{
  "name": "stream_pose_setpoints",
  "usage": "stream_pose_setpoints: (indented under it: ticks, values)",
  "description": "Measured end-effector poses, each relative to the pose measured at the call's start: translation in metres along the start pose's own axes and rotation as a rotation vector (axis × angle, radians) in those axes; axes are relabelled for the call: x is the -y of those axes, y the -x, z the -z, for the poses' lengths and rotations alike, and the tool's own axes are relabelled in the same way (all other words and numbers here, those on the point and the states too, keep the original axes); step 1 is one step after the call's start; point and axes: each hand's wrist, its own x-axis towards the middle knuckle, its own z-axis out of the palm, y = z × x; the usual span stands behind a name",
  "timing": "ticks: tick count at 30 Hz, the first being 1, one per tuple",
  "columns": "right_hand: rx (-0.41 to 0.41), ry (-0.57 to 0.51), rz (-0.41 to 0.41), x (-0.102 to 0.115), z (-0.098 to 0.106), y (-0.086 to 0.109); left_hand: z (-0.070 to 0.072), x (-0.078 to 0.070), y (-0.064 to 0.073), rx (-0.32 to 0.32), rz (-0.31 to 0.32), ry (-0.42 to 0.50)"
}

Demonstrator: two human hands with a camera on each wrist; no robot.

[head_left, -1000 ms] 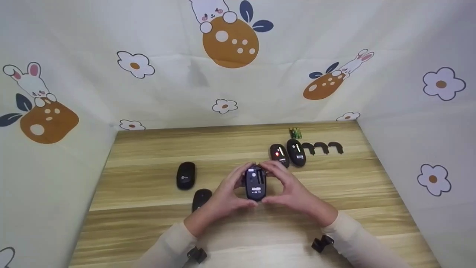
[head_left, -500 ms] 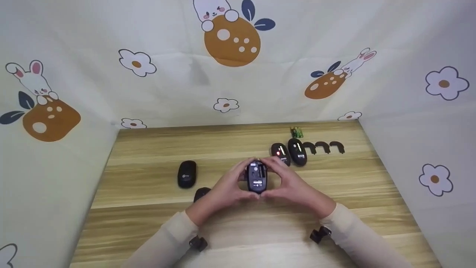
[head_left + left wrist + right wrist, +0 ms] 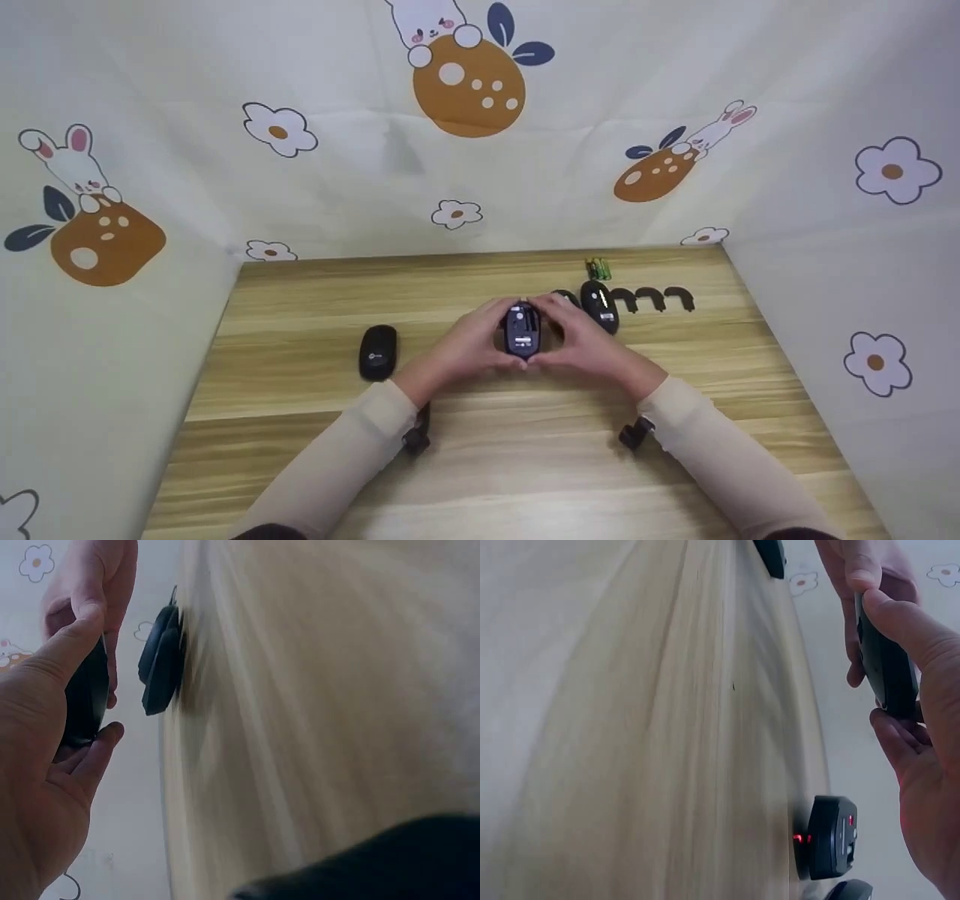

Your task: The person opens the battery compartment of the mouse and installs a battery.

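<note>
Both hands hold a black computer mouse underside up over the table, seen in the head view. Its dark battery slot (image 3: 531, 320) lies uncovered. My left hand (image 3: 474, 339) grips the left side of the mouse (image 3: 522, 341), fingers at the far end and thumb at the near end. My right hand (image 3: 583, 339) grips the right side in the same way. In both wrist views the held mouse (image 3: 889, 671) is tilted and raised off the table. Just beyond the right hand lie two more upturned mice, one in plain sight (image 3: 600, 309), the other (image 3: 564, 298) mostly hidden.
Several small green batteries (image 3: 598, 268) lie at the back right, near three curved black pieces (image 3: 649, 298). A mouse (image 3: 378, 351) rests right side up on the left. Patterned cloth walls (image 3: 337, 180) enclose the wooden table (image 3: 525, 465) on three sides.
Both hands have moved away from the body, carrying the mouse toward the back of the table. The right hand now covers much of one upturned mouse; the left wrist hides the near-left mouse.
</note>
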Motion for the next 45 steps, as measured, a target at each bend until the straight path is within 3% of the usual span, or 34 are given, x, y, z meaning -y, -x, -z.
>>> stream_pose_setpoints:
  ticks: [10, 22, 39, 45]
  values:
    - [0.036, 0.123, -0.052, -0.014, 0.009, -0.017, 0.004, 0.008, -0.031, 0.067, -0.009, -0.223]
    - [0.054, 0.311, 0.093, -0.036, 0.015, -0.031, 0.0, 0.013, -0.053, 0.089, -0.02, -0.361]
    - [0.087, 0.358, 0.072, -0.047, 0.013, -0.037, -0.008, 0.018, -0.062, 0.123, -0.017, -0.398]
    - [0.092, 0.371, 0.065, -0.047, 0.013, -0.036, -0.009, 0.016, -0.063, 0.13, 0.012, -0.42]
